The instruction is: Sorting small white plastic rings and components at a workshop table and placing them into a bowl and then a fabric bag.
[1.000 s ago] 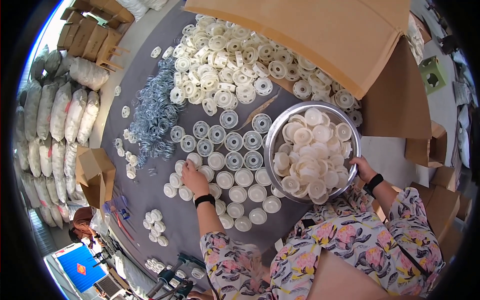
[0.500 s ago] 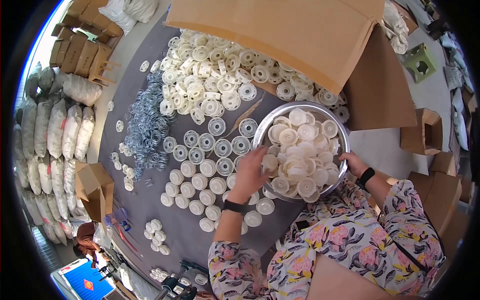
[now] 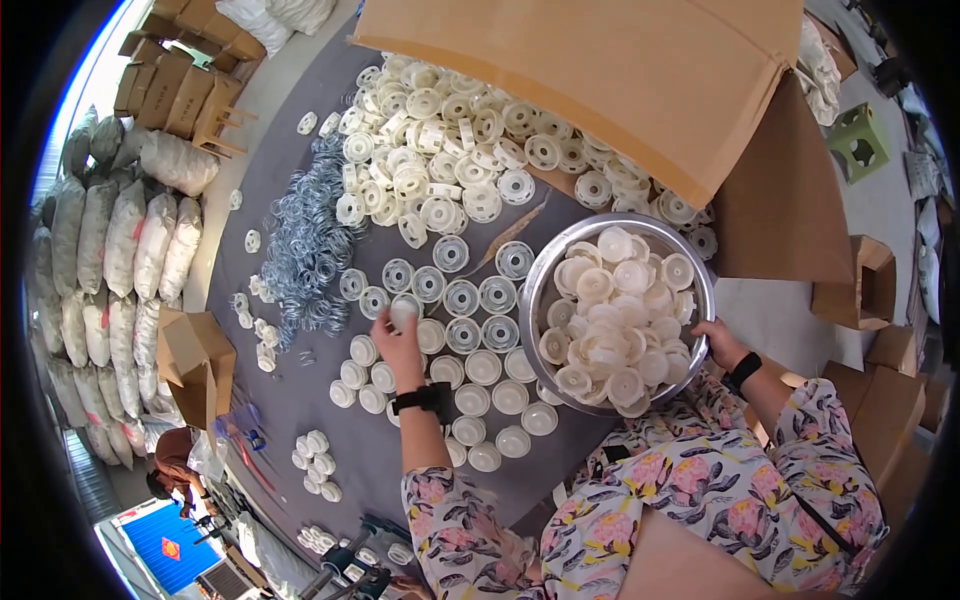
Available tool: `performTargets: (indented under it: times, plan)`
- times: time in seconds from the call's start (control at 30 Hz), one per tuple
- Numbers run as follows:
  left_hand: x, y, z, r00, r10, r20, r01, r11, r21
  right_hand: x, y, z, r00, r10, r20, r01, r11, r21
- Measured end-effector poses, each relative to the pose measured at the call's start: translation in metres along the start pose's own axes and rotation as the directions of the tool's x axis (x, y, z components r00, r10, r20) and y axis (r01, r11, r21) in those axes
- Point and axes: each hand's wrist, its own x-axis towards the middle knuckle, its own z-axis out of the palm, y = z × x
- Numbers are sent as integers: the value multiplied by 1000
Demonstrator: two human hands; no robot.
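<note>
My left hand (image 3: 400,348) is over the table, its fingers closed on a whitish round plastic cap (image 3: 404,310) among the laid-out round parts. At the rim of a steel bowl (image 3: 707,305), my right hand (image 3: 722,346) grips the right edge. Whitish plastic caps (image 3: 620,310) fill the bowl in a heap. Left of the bowl, several ring-shaped parts with visible springs (image 3: 461,298) form rows. Nearer to me, other parts wear whitish caps (image 3: 472,400). A tangle of thin metal springs (image 3: 312,235) lies beyond my left hand, beside a big pile of cream plastic wheels (image 3: 430,140).
A large cardboard box (image 3: 600,70) lies open at the far side, over the wheel pile. Small clusters of white parts (image 3: 316,465) sit at the table's left. Stacked sacks (image 3: 125,250) line the left wall. Another person (image 3: 178,465) works at lower left.
My left hand has moved left from the bowl to the rows of parts, carrying a cap. The right hand still holds the bowl's rim. The view has shifted slightly.
</note>
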Motion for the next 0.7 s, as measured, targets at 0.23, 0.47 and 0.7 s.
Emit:
performTargets:
  times: [0.23, 0.47, 0.7]
  plan:
    - [25, 5, 6, 950, 137, 279, -283, 753, 594, 3, 6, -15, 999, 42, 28, -41, 999, -18]
    - [-36, 76, 50, 868, 346, 357, -384, 923, 37, 0, 2, -9, 999, 35, 29, -36, 999, 8]
    - [-90, 159, 136, 314, 641, 700, -891, 454, -15, 2, -2, -3, 994, -14, 104, 15, 1000, -7]
